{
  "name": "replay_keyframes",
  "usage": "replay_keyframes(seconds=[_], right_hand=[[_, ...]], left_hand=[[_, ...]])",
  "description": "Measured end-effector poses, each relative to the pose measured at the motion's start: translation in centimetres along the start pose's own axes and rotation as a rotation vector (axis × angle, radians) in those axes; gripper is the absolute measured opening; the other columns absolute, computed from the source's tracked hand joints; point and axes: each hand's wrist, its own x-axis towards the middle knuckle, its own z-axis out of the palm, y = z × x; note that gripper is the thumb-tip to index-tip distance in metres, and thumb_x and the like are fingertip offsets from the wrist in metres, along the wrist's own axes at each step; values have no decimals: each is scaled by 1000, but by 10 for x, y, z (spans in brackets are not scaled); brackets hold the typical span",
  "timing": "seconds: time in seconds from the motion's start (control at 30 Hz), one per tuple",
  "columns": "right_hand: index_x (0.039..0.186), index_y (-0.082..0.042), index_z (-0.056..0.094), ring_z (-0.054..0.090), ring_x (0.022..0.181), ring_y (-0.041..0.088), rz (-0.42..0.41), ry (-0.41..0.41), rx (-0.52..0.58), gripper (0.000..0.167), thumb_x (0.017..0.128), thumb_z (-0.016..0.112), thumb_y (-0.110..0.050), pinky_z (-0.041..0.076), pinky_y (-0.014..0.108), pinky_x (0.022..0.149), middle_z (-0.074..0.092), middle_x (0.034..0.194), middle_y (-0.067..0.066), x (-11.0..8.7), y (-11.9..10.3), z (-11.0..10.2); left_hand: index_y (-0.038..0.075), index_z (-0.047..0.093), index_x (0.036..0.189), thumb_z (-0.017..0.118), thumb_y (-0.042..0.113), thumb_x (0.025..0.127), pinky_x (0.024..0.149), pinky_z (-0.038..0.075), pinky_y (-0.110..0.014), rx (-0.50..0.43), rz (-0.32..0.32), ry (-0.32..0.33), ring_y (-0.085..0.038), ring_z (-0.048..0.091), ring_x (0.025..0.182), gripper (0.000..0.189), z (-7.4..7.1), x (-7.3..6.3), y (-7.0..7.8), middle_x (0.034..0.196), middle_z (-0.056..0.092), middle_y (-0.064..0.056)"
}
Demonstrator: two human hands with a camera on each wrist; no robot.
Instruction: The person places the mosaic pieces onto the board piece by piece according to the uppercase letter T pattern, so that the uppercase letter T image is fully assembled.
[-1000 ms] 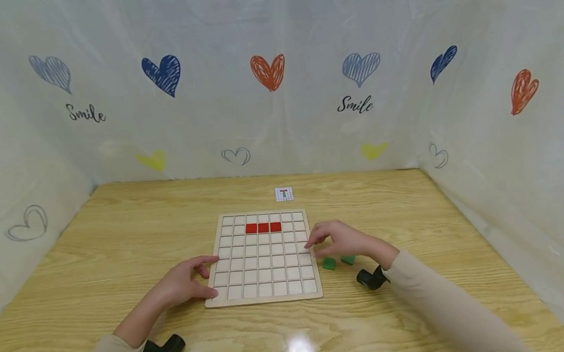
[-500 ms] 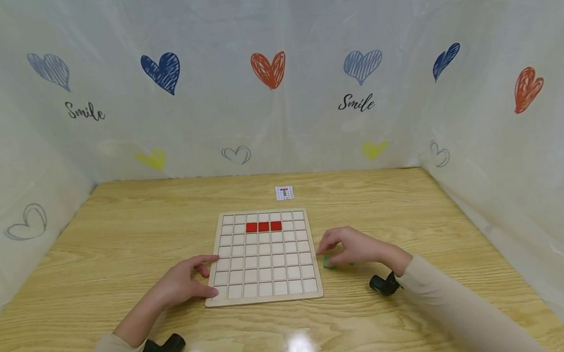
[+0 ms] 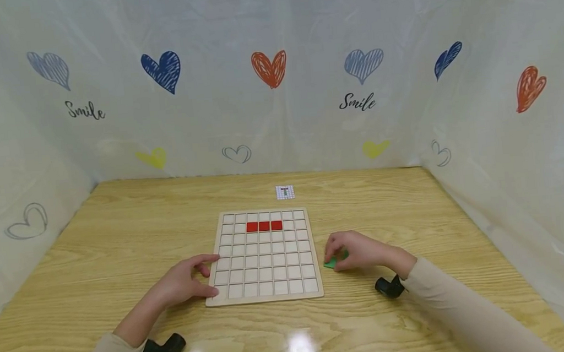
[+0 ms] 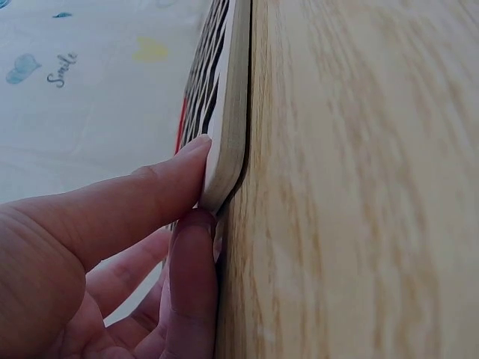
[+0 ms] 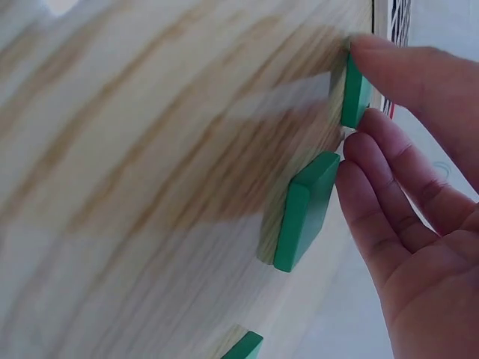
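A wooden grid board (image 3: 264, 298) lies on the table, with three red tiles (image 3: 264, 226) side by side in one row near its far edge. My left hand (image 3: 183, 283) holds the board at its near left corner. In the left wrist view the thumb (image 4: 161, 183) lies on the rim and a finger is bent against the side. Right of the board, my right hand (image 3: 359, 249) pinches a green tile (image 5: 355, 93) between thumb and forefinger, low at the table. A second green tile (image 5: 307, 209) sits beside the curled fingers, mostly hidden in the head view.
Another green tile (image 5: 245, 346) shows at the bottom of the right wrist view. Behind the board lies a small card (image 3: 285, 192) printed with a grid pattern. A white curtain (image 3: 308, 135) with hearts closes off the back and sides of the table.
My right hand has moved from the board's right edge outward and down to the green tiles, and its fingers have closed on one. The left hand has stayed at the board.
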Motion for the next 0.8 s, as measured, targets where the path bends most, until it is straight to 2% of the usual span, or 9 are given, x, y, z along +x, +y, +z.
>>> replay_keyframes(seconds=[0.27,0.53,0.8], right_hand=[[94,-9,72,55,84,10,1,11,-26,18,78,73,-2,47,27,74,58,96,-4,-1,1,-1],[95,-5,72,57,86,13,-22,35,6,19,77,72,2,48,27,75,59,94,-2,2,1,1],[97,-4,72,57,89,15,-20,58,23,20,78,71,3,47,30,79,59,95,-2,12,-4,-4]], left_hand=[[1,50,131,82,12,69,63,35,-31,32,-20,14,-19,39,66,70,1,2,1,93,48,-7],[2,51,130,83,13,68,65,36,-32,39,-32,14,-19,40,68,71,1,3,-2,93,48,-7],[-1,49,131,82,10,69,61,36,-32,9,8,1,-19,38,63,71,0,0,-2,93,47,-8]])
